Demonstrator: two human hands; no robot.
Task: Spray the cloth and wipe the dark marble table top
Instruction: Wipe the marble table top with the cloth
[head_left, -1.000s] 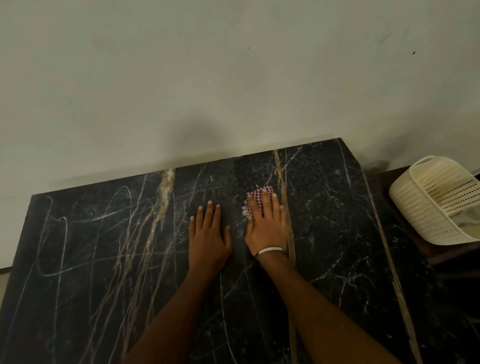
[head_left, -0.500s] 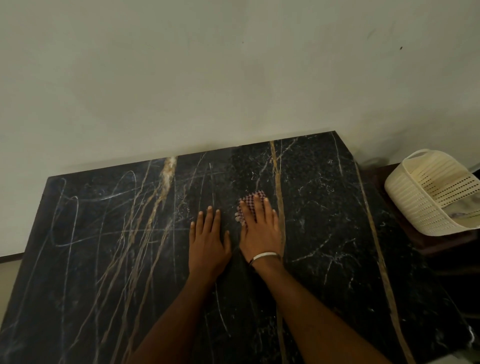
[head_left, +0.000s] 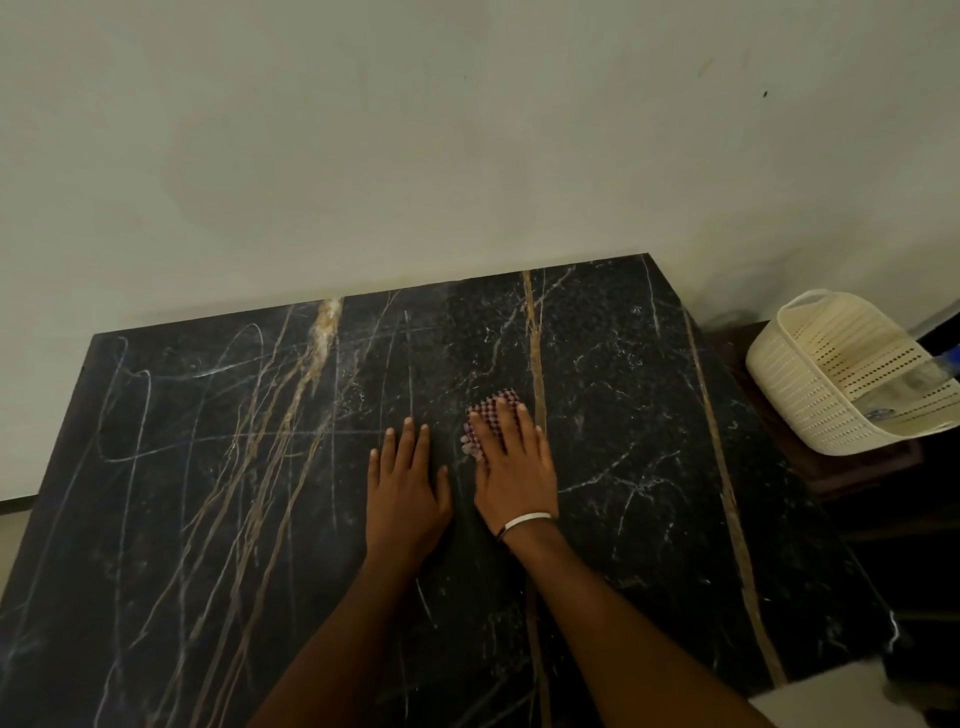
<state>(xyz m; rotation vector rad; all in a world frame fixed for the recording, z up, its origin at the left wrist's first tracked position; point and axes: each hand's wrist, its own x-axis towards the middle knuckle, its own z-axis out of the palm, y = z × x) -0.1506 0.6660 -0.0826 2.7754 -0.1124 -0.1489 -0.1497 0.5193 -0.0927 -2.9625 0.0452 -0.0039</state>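
The dark marble table top (head_left: 197, 519), veined in gold and white, fills the lower part of the head view. A small red-and-white checked cloth (head_left: 485, 415) lies near its middle. My right hand (head_left: 511, 465) presses flat on the cloth and covers most of it; a white band circles that wrist. My left hand (head_left: 405, 480) rests flat on the bare marble just left of the right hand, fingers apart, holding nothing. No spray bottle is clearly visible.
A cream perforated plastic basket (head_left: 810, 395) sits tilted on a dark wooden stand to the right of the table. A pale wall (head_left: 415, 156) runs along the table's far edge. Light floor shows at the bottom right corner.
My right hand with the cloth has slid a little towards me and to the left. The camera has tilted, so the table sits lower in view. The left hand stays flat.
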